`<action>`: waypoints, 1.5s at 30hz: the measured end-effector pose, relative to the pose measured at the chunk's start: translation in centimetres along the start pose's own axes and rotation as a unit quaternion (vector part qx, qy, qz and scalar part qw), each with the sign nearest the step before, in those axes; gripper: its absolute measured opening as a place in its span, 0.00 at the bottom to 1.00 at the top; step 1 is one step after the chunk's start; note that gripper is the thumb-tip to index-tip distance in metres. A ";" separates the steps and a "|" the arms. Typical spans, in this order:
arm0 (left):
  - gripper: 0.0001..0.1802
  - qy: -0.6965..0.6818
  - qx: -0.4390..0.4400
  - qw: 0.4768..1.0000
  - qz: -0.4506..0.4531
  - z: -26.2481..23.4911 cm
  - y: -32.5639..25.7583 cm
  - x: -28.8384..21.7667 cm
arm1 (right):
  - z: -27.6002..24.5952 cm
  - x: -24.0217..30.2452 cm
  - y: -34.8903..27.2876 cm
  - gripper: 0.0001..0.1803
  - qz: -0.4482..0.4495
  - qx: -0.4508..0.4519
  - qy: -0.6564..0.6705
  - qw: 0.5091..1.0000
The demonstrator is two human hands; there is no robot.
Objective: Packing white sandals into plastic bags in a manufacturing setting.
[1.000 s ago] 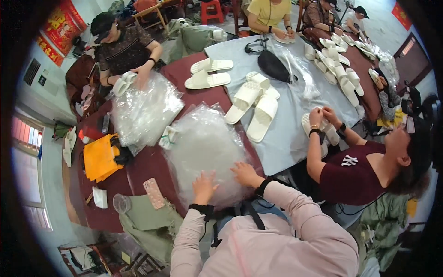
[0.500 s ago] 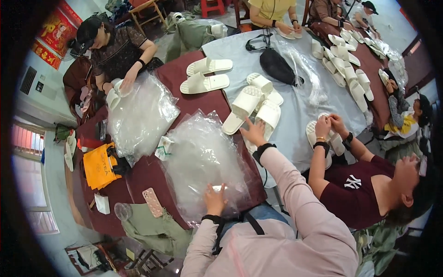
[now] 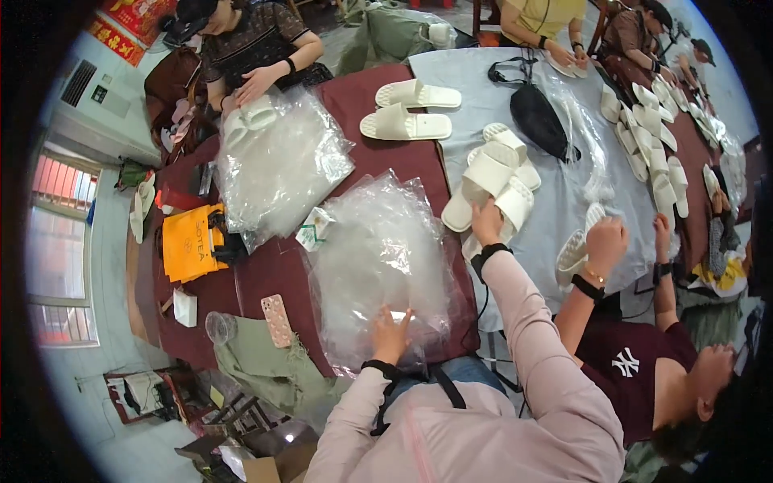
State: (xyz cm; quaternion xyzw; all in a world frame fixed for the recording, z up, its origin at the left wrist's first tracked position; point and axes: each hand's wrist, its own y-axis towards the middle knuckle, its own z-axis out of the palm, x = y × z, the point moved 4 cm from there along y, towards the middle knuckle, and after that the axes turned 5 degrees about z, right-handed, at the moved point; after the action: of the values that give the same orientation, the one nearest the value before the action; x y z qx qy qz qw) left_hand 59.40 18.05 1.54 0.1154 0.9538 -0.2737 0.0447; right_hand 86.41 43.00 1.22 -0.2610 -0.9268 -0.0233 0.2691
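My left hand (image 3: 392, 333) lies flat on a stack of clear plastic bags (image 3: 378, 258) on the dark red table, fingers spread. My right hand (image 3: 486, 222) reaches forward to a pile of white slippers (image 3: 493, 187) on the grey cloth and closes on the near slipper's edge. Both of my arms wear pale pink sleeves with black wrist bands.
A second heap of plastic bags (image 3: 278, 165) lies at the left, by a seated person holding a slipper. Two slippers (image 3: 407, 109) and a black pouch (image 3: 538, 119) lie further back. To my right a person in dark red (image 3: 636, 362) handles a slipper. An orange bag (image 3: 190, 243) and a phone (image 3: 278, 319) sit at left.
My right hand left the bag stack and reached forward to the white slippers. My left hand stayed on the bags. The view shifted slightly.
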 end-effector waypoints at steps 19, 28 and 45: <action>0.41 -0.029 -0.027 0.988 0.151 -3.3 -0.7 1.4 | -7.1 1.2 -19.4 0.29 -0.117 0.179 0.270 0.939; 0.31 0.049 -0.018 0.971 0.233 -3.4 1.9 0.5 | -11.3 0.2 -23.5 0.22 -0.190 0.224 0.137 0.946; 0.37 0.096 -0.064 0.941 0.317 -1.5 -2.6 5.0 | -0.4 -4.1 -24.0 0.30 -0.324 0.188 -0.088 0.923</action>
State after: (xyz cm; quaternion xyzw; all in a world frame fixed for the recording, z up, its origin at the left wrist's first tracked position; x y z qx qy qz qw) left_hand 53.90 17.66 3.43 0.4345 0.8831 -0.1711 0.0450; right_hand 77.62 20.27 1.80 0.1086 -0.9680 0.0889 0.2082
